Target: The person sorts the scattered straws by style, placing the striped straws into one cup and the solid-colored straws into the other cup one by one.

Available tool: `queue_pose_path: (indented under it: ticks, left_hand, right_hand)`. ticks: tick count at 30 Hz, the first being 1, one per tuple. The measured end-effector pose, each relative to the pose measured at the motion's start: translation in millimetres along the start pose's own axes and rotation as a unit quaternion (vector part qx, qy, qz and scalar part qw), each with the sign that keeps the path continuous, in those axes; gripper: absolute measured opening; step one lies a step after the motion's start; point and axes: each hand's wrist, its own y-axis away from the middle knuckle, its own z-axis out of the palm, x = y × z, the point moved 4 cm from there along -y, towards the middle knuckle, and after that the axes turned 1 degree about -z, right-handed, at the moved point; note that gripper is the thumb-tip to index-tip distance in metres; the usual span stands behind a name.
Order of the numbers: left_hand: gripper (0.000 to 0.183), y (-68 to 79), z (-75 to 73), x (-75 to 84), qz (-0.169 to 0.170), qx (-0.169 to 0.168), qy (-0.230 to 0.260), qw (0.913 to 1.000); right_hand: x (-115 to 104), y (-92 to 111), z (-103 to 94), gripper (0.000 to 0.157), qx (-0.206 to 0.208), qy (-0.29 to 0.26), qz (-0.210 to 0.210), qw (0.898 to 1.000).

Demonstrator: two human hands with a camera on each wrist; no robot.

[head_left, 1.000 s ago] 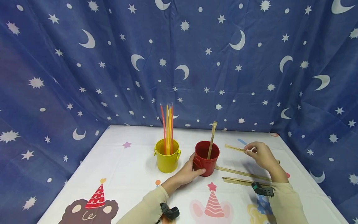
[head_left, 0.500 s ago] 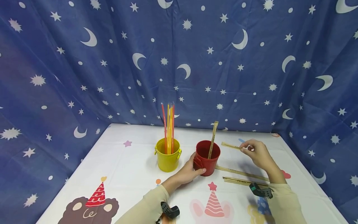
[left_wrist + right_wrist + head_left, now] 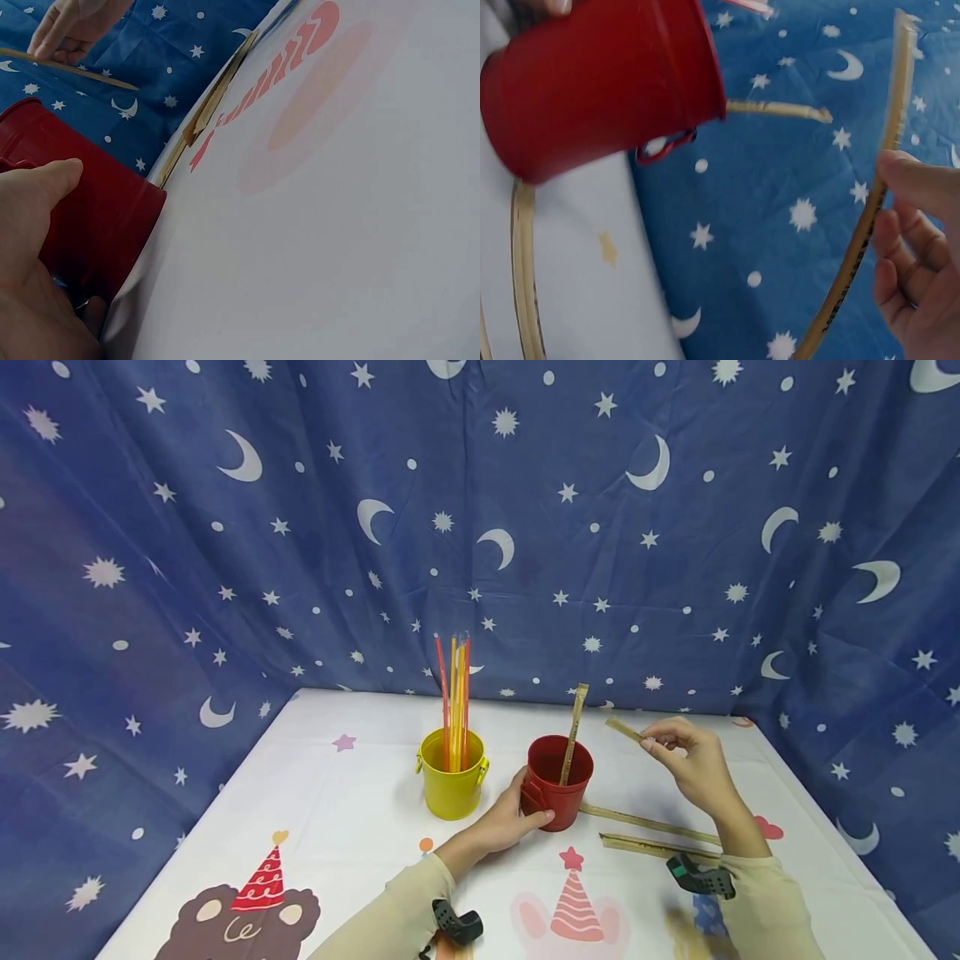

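Observation:
My left hand (image 3: pixel 498 825) grips the side of a small red metal bucket (image 3: pixel 564 802), thumb on its front; the left wrist view shows the thumb against the red wall (image 3: pixel 105 225). One slim stick in a printed brown paper wrapper (image 3: pixel 575 722) leans inside the bucket, its top above the rim. To the right, my right hand (image 3: pixel 693 764) pinches another paper-wrapped stick (image 3: pixel 622 729) between thumb and fingertips. This stick (image 3: pixel 847 270) is raised off the table, and in the head view its far end points up and left, toward the bucket.
A yellow bucket (image 3: pixel 452 796) with several red and yellow plastic straws (image 3: pixel 459 710) stands left of the red one. More paper-wrapped sticks (image 3: pixel 652 846) lie on the table right of the red bucket. A blue star-and-moon curtain (image 3: pixel 420 568) hangs behind.
My right hand has lifted the paper-wrapped stick upward and slightly left, and the stick's tilt has steepened. My left hand stays on the red bucket.

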Motion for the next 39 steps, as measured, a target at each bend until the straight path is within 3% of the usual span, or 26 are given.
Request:
queue_pose_path:
  ticks: [5,7,9,11,13,16,19,20,22,25,28,30,32,33,35,37,39]
  left_hand:
    - [0.083,0.4,0.0,0.0,0.003,0.001,0.001,1.0000]
    - [0.082,0.0,0.1,-0.2,0.005,0.001,0.001,1.0000]
    - [0.082,-0.7,0.3,-0.5,0.008,0.001,-0.001,1.0000]
    - [0.081,-1.3,0.6,-0.4,0.011,0.001,-0.001,0.9999]
    - [0.081,-1.8,0.8,-0.1,0.013,0.002,-0.001,0.9999]
    - [0.081,-2.3,0.9,0.0,0.014,0.004,0.001,0.9999]
    - [0.081,-2.2,1.1,-0.3,0.012,0.003,0.000,0.9999]
    - [0.081,-2.2,1.1,-0.5,0.012,0.002,0.000,0.9999]
    - [0.081,-1.6,1.1,-0.2,0.012,0.002,-0.001,0.9999]
    - [0.081,-0.6,0.7,0.3,0.012,0.002,-0.001,0.9999]
    - [0.082,0.3,0.4,1.1,0.008,0.001,-0.002,1.0000]
    - [0.083,1.0,0.9,1.5,0.004,0.000,-0.002,1.0000]
    - [0.083,1.2,2.0,1.5,0.002,0.000,-0.003,1.0000]
    - [0.084,1.2,2.6,1.5,0.003,-0.001,-0.002,1.0000]
    - [0.084,0.6,3.3,1.3,0.004,-0.003,-0.002,1.0000]
    - [0.084,0.1,2.6,0.4,0.004,-0.003,-0.003,1.0000]
    - [0.084,-0.2,1.1,0.2,0.005,0.000,-0.005,1.0000]
  right_hand:
    - [-15,-3,-6.4,0.019,0.080,-0.089,-0.024,0.993]
    - [-22,-4,-11.5,0.022,0.126,-0.146,-0.039,0.980]
    - [-29,-5,-17.6,0.023,0.178,-0.212,-0.049,0.960]
    - [-36,-6,-23.9,0.021,0.225,-0.287,-0.050,0.930]
    - [-42,-7,-28.8,0.016,0.256,-0.367,-0.050,0.893]
    - [-50,-8,-33.4,0.015,0.260,-0.485,-0.042,0.834]
    - [-55,-8,-34.2,0.017,0.219,-0.599,-0.031,0.770]
    - [-55,-8,-33.7,0.019,0.197,-0.627,-0.027,0.753]
    - [-55,-7,-30.9,0.022,0.159,-0.672,-0.017,0.723]
    - [-52,-7,-22.1,0.027,0.106,-0.715,-0.002,0.691]
    - [-46,-7,-8.8,0.030,0.081,-0.729,0.023,0.679]
    - [-42,-5,2.3,0.032,0.073,-0.728,0.044,0.680]
    - [-39,-2,14.2,0.033,0.066,-0.715,0.061,0.694]
    - [-37,-1,20.4,0.034,0.060,-0.713,0.071,0.695]
    - [-33,2,32.5,0.034,0.060,-0.689,0.102,0.715]
    - [-27,5,44.2,0.032,0.060,-0.663,0.148,0.732]
    - [-19,8,55.0,0.028,0.064,-0.634,0.215,0.740]
